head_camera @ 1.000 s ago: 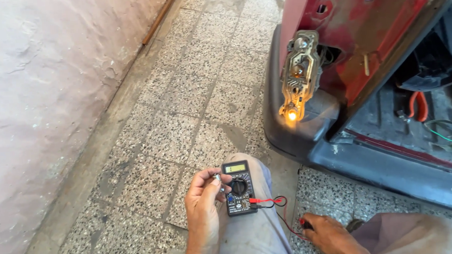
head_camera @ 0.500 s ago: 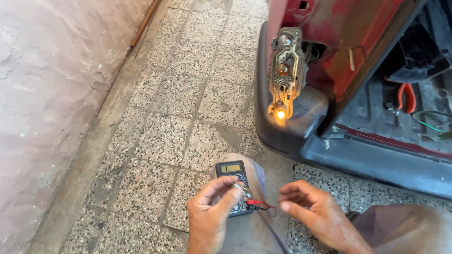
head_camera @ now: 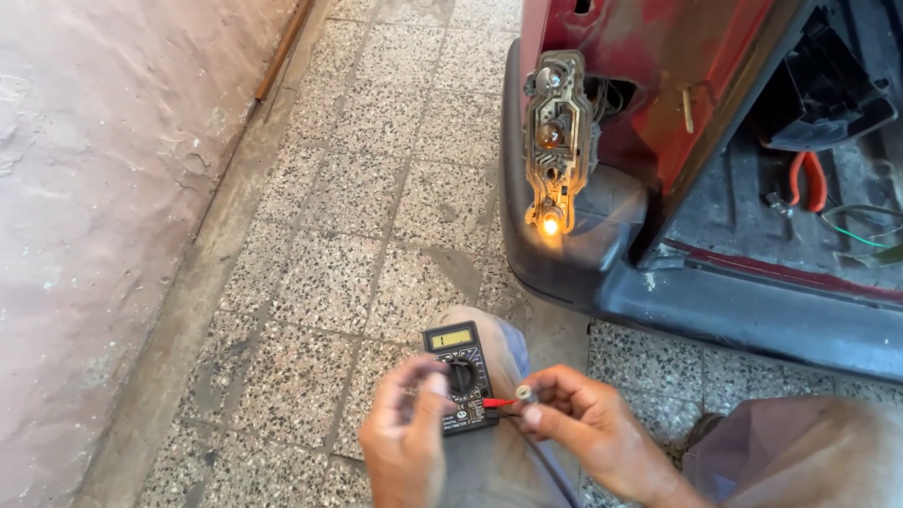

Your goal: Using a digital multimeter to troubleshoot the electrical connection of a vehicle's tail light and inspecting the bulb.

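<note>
A small black multimeter (head_camera: pixel 459 368) with a yellowish display rests on my left knee. My left hand (head_camera: pixel 406 438) sits on its left side, thumb near the dial. My right hand (head_camera: pixel 590 429) pinches a small bulb (head_camera: pixel 526 393) just right of the meter, close to the red plug and dark leads (head_camera: pixel 538 451) that run down between my knees. Ahead, a bare tail-lamp bulb holder (head_camera: pixel 558 140) hangs from the rear corner of a red car, with one amber bulb (head_camera: pixel 550 224) lit at its lower end.
The car's dark bumper (head_camera: pixel 734 309) juts out close in front of my knees. The open boot (head_camera: pixel 828 161) holds red-handled pliers (head_camera: pixel 807 179) and loose wires. A rough pinkish wall (head_camera: pixel 80 217) runs along the left of the speckled tile floor (head_camera: pixel 370 207).
My right hand rose from the floor by my right knee and came up beside the meter, now pinching a small bulb. My left hand stayed on the meter. The view shifted nearer the car.
</note>
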